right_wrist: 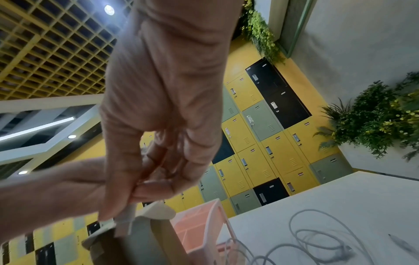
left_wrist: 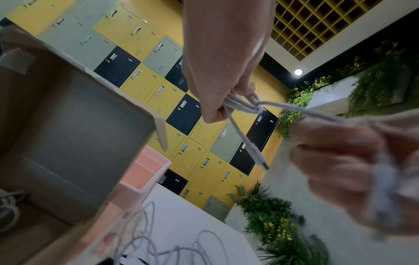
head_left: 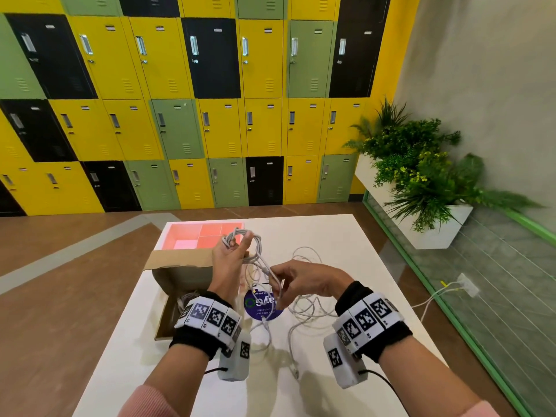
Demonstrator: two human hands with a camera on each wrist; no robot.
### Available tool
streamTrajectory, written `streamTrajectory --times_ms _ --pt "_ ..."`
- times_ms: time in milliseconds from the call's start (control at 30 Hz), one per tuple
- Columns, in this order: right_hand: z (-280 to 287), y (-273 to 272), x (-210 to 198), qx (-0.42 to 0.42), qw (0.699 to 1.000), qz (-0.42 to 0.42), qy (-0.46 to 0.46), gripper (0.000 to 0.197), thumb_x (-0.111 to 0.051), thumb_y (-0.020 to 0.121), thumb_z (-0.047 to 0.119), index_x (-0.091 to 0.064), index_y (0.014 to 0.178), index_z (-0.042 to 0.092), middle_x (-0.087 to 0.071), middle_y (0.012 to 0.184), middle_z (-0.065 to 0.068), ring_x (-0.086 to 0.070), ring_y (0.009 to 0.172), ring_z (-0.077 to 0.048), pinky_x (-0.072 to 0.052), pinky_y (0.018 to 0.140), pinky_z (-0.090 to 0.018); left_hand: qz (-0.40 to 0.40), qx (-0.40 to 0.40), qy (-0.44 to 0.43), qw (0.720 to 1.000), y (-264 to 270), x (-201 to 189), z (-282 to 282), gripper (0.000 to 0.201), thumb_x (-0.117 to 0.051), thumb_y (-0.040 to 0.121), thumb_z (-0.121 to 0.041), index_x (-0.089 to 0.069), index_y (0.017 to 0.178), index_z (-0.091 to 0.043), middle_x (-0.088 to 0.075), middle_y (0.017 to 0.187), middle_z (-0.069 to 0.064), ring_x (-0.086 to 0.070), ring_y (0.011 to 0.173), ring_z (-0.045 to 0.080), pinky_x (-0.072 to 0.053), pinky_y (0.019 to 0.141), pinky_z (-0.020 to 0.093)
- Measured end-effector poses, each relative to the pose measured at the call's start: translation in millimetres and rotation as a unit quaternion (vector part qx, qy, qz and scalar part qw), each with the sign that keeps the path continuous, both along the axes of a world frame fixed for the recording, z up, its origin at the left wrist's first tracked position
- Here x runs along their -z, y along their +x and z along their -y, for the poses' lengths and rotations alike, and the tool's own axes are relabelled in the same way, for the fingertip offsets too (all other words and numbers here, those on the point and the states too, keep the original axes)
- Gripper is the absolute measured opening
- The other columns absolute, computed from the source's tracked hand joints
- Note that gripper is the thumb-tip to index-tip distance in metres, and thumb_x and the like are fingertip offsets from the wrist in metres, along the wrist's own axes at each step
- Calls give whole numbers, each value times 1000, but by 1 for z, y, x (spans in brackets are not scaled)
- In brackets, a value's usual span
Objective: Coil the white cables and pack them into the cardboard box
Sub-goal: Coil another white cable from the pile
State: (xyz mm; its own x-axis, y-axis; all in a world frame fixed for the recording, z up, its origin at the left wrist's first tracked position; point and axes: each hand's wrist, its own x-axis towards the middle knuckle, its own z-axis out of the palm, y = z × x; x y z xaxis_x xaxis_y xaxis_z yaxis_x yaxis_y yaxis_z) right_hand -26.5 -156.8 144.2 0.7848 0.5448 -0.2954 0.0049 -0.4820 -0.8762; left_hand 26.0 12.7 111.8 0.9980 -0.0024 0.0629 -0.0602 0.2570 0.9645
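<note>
Coiling a white cable above the surface.
Left hand [head_left: 230,257] grips the coiled white cable [head_left: 255,251] to retain its loops; right hand [head_left: 304,279], at 3 o'clock, pinches the tail for wrapping.

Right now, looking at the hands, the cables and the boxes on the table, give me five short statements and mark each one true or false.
1. The left hand holds a coiled white cable raised above the table. True.
2. The right hand rests flat and empty on the table. False: it pinches a strand of that cable in the air.
3. The cardboard box is closed. False: its flap stands open, and white cable lies inside.
4. Loose white cable lies uncoiled on the table. True.
5. The pink divided tray sits nearer the person than the cardboard box. False: it sits beyond it.
</note>
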Motion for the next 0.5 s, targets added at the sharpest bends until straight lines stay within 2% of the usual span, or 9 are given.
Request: streamTrajectory --times_ms 67,100,133,200,233,300,367,433,500 --pt "-4 -2 4 27 999 0 28 30 -72 74 -5 -54 71 19 -60 79 -4 -59 83 -23 -48 81 -40 -3 -8 -14 1000 -1 -4 2 51 -74 78 -39 -59 105 2 -61 90 23 -55 80 36 -50 71 48" --pt "-7 -3 5 44 998 3 44 25 -74 78 3 -57 71 21 -62 81 -4 -62 81 -21 -51 79 -35 -6 -11 -27 1000 0 -6 3 49 -73 79 -35 -59 106 3 -59 91 20 -53 80 33 -49 69 45" --pt "-9 -4 5 70 996 7 60 19 -73 82 13 -60 72 22 -65 82 -5 -64 78 -19 -54 76 -30 -10 -14 -44 999 0 -7 3 50 -73 79 -33 -58 109 4 -58 91 19 -53 80 32 -48 68 42" --pt "-14 -4 8 125 988 22 83 19 -62 91 28 -64 77 16 -69 84 -8 -67 77 -21 -57 77 -30 -18 -12 -76 997 2 -7 3 52 -72 79 -30 -55 112 6 -55 87 19 -52 78 30 -47 66 39" --pt "-15 -3 10 146 985 37 82 25 -57 94 30 -64 80 10 -69 82 -7 -68 78 -23 -58 79 -32 -21 -11 -89 996 1 -8 4 46 -71 80 -28 -55 109 4 -54 83 16 -52 73 28 -47 63 36" --pt "-16 1 17 173 980 69 64 28 -54 96 27 -65 83 5 -67 77 -6 -70 80 -28 -58 82 -37 -40 -20 -104 994 2 -10 8 26 -65 88 -28 -55 88 -3 -46 67 6 -45 60 17 -43 54 28" --pt "-17 4 25 195 975 96 46 26 -57 95 25 -67 81 6 -67 77 -8 -71 79 -30 -59 80 -40 -82 -36 -128 988 1 -13 12 32 -55 95 -35 -47 71 -15 -33 54 -3 -33 48 9 -36 51 24" --pt "-18 6 30 221 968 111 40 24 -60 93 22 -70 85 2 -67 75 -10 -71 73 -27 -60 75 -36 -116 -21 -207 971 1 -13 14 37 -44 99 -41 -42 70 -18 -28 47 -8 -28 41 5 -33 53 20" --pt "-18 7 36 267 956 111 53 22 -63 91 18 -70 93 -3 -64 68 -8 -67 59 -16 -59 65 -27 -132 -5 -246 960 0 -10 15 38 -37 101 -41 -40 71 -18 -28 45 -10 -28 39 4 -34 58 20"
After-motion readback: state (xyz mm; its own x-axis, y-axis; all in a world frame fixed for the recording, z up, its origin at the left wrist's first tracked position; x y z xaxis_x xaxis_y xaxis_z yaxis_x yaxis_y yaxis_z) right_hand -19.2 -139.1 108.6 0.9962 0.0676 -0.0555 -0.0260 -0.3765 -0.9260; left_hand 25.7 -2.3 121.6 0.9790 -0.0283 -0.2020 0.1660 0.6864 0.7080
